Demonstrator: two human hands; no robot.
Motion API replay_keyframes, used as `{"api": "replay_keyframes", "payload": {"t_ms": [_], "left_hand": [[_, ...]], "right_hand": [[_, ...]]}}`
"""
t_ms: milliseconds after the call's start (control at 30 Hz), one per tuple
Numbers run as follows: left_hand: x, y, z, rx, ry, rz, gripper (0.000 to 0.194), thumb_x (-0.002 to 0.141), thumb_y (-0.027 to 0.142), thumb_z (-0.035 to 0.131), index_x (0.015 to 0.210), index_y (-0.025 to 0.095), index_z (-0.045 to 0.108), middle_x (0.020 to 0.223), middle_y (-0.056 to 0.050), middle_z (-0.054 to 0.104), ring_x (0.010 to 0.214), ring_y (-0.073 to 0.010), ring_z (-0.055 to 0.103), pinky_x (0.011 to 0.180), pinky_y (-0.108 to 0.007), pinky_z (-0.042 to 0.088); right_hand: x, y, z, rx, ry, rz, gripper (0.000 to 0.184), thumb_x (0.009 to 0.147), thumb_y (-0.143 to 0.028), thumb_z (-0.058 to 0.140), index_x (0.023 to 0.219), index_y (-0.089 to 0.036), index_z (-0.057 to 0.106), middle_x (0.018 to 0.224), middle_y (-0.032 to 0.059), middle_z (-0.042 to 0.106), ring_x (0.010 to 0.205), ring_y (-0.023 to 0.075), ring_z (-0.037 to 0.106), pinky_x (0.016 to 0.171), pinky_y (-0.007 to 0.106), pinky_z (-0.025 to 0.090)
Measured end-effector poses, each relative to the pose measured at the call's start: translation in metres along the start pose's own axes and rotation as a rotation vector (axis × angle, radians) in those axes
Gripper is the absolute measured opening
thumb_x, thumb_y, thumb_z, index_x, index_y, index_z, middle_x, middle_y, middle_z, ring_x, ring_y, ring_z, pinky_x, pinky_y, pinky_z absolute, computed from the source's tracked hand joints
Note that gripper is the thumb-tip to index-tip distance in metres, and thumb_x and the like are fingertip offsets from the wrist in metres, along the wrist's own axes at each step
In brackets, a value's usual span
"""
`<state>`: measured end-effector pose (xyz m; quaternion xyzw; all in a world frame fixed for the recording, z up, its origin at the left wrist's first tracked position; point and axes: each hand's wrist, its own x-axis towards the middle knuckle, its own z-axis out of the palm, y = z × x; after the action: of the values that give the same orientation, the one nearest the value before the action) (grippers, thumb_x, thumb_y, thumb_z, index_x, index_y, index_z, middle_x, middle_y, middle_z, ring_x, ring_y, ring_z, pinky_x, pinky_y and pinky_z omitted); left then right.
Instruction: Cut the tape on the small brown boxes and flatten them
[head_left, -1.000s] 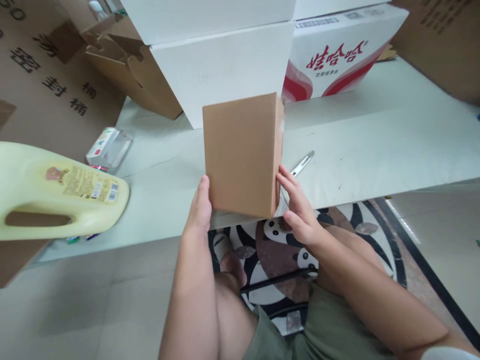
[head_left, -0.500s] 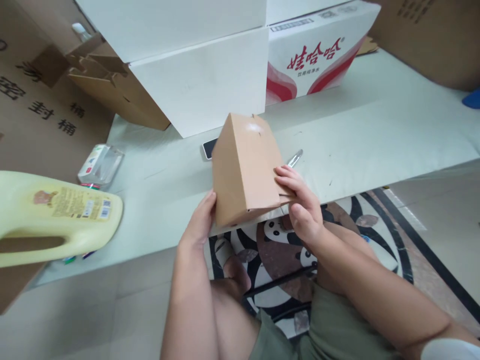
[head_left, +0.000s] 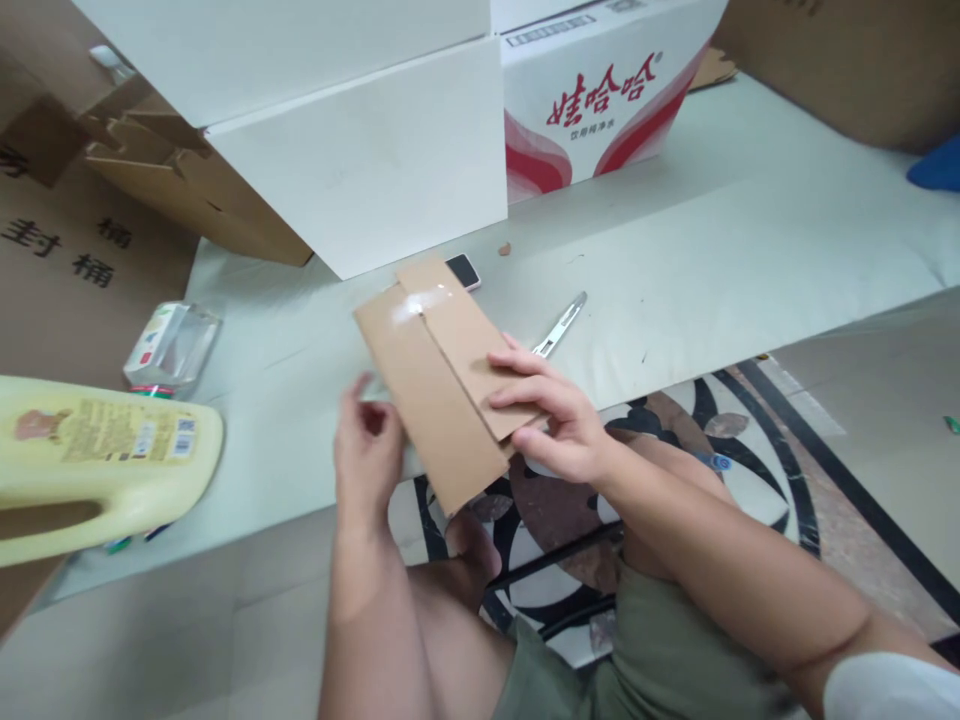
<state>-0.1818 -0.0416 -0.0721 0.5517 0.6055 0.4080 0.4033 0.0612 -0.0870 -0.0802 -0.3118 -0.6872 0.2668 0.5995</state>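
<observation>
A small brown cardboard box [head_left: 435, 390] is tilted over the table's front edge, its two flaps meeting along a seam and a shiny patch near the far end. My right hand [head_left: 551, 410] grips its right side, fingers spread on the flap and thumb at the near edge. My left hand [head_left: 367, 445] is beside the box's left edge, fingers curled but apart, slightly blurred; nothing shows in it. Just beyond my right fingers lies a slim silver utility knife [head_left: 561, 325]. A small device with a dark screen [head_left: 465, 271] is partly hidden behind the box.
White cartons [head_left: 360, 180] and a red-printed carton [head_left: 592, 120] stand along the back of the table [head_left: 720, 220]. At left are a pale yellow jug [head_left: 112, 460], a clear bottle [head_left: 174, 345] and an opened brown carton [head_left: 202, 190]. A blue object [head_left: 937, 168] sits far right.
The box has turned and tipped so its seamed flap side faces up. My left hand has come off its side and moved slightly left. More of the knife shows.
</observation>
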Motion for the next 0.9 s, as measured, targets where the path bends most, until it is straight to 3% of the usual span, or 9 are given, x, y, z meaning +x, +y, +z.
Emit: {"api": "replay_keyframes", "payload": {"t_ms": [67, 100, 200, 300, 367, 433, 567, 700, 900], "left_hand": [[0.001, -0.003, 0.003, -0.152, 0.264, 0.273, 0.061, 0.085, 0.060, 0.057, 0.140, 0.033, 0.054, 0.152, -0.007, 0.056, 0.146, -0.0323, 0.047, 0.112, -0.047, 0.045], [0.002, -0.003, 0.005, -0.190, 0.319, 0.390, 0.057, 0.088, 0.060, 0.051, 0.139, 0.034, 0.056, 0.161, -0.004, 0.047, 0.155, -0.0311, 0.036, 0.119, -0.047, 0.039], [0.003, 0.003, 0.011, -0.141, 0.275, 0.576, 0.045, 0.086, 0.055, 0.053, 0.118, 0.028, 0.071, 0.161, -0.003, 0.048, 0.157, -0.0319, 0.031, 0.130, -0.046, 0.026], [0.005, 0.012, 0.019, -0.074, 0.237, 0.636, 0.037, 0.083, 0.048, 0.055, 0.106, 0.024, 0.072, 0.147, -0.007, 0.059, 0.149, -0.0329, 0.040, 0.131, -0.047, 0.023], [0.005, 0.015, 0.024, -0.088, 0.258, 0.661, 0.035, 0.087, 0.045, 0.048, 0.104, 0.023, 0.070, 0.143, -0.007, 0.059, 0.148, -0.0318, 0.041, 0.132, -0.049, 0.023], [0.004, 0.016, 0.028, -0.119, 0.273, 0.664, 0.034, 0.090, 0.041, 0.043, 0.104, 0.023, 0.069, 0.144, -0.006, 0.059, 0.150, -0.0298, 0.040, 0.132, -0.048, 0.024], [0.005, 0.011, 0.030, -0.137, 0.271, 0.658, 0.035, 0.090, 0.040, 0.041, 0.105, 0.022, 0.067, 0.148, -0.006, 0.056, 0.151, -0.0286, 0.038, 0.132, -0.046, 0.025], [0.003, 0.008, 0.027, -0.099, 0.263, 0.694, 0.037, 0.093, 0.041, 0.041, 0.109, 0.021, 0.068, 0.146, -0.008, 0.057, 0.150, -0.0307, 0.039, 0.132, -0.049, 0.023], [-0.002, 0.005, 0.024, -0.113, 0.199, 0.691, 0.039, 0.099, 0.037, 0.040, 0.118, 0.020, 0.068, 0.153, -0.008, 0.052, 0.153, -0.0307, 0.034, 0.134, -0.049, 0.021]], "right_hand": [[0.002, 0.000, 0.007, 0.043, -0.042, -0.030, 0.027, 0.091, -0.039, 0.072, 0.115, -0.027, 0.071, 0.145, 0.0099, 0.066, 0.140, 0.0264, 0.060, 0.133, 0.055, 0.026], [0.003, -0.002, 0.010, 0.068, -0.071, -0.025, 0.027, 0.089, -0.040, 0.075, 0.113, -0.027, 0.071, 0.145, 0.0104, 0.065, 0.140, 0.0263, 0.060, 0.133, 0.054, 0.025], [0.003, -0.006, 0.012, 0.157, -0.182, 0.054, 0.031, 0.089, -0.049, 0.073, 0.108, -0.026, 0.071, 0.148, 0.0109, 0.063, 0.144, 0.0277, 0.056, 0.132, 0.053, 0.027], [0.002, -0.006, 0.005, 0.179, -0.140, 0.174, 0.037, 0.094, -0.058, 0.060, 0.113, -0.026, 0.069, 0.141, 0.0117, 0.067, 0.140, 0.0289, 0.058, 0.120, 0.052, 0.043], [0.003, 0.000, -0.003, 0.016, 0.010, 0.311, 0.034, 0.097, -0.051, 0.052, 0.112, -0.025, 0.068, 0.120, 0.0109, 0.073, 0.117, 0.0270, 0.067, 0.103, 0.047, 0.054], [0.006, 0.008, -0.011, -0.273, 0.104, 0.520, 0.032, 0.095, -0.042, 0.051, 0.116, -0.024, 0.067, 0.104, 0.0088, 0.070, 0.094, 0.0245, 0.066, 0.087, 0.042, 0.055], [0.011, 0.022, -0.023, -0.748, -0.121, 0.841, 0.040, 0.093, -0.036, 0.056, 0.130, -0.024, 0.065, 0.105, 0.0116, 0.069, 0.091, 0.0276, 0.065, 0.074, 0.039, 0.049], [0.008, 0.026, -0.028, -0.834, -0.220, 0.794, 0.021, 0.094, -0.034, 0.056, 0.101, -0.022, 0.071, 0.095, 0.0110, 0.070, 0.089, 0.0263, 0.062, 0.068, 0.035, 0.043], [0.004, 0.023, -0.026, -0.741, 0.087, 0.546, 0.015, 0.091, -0.034, 0.056, 0.083, -0.024, 0.063, 0.084, 0.0038, 0.059, 0.071, 0.0179, 0.054, 0.067, 0.033, 0.044]]}}
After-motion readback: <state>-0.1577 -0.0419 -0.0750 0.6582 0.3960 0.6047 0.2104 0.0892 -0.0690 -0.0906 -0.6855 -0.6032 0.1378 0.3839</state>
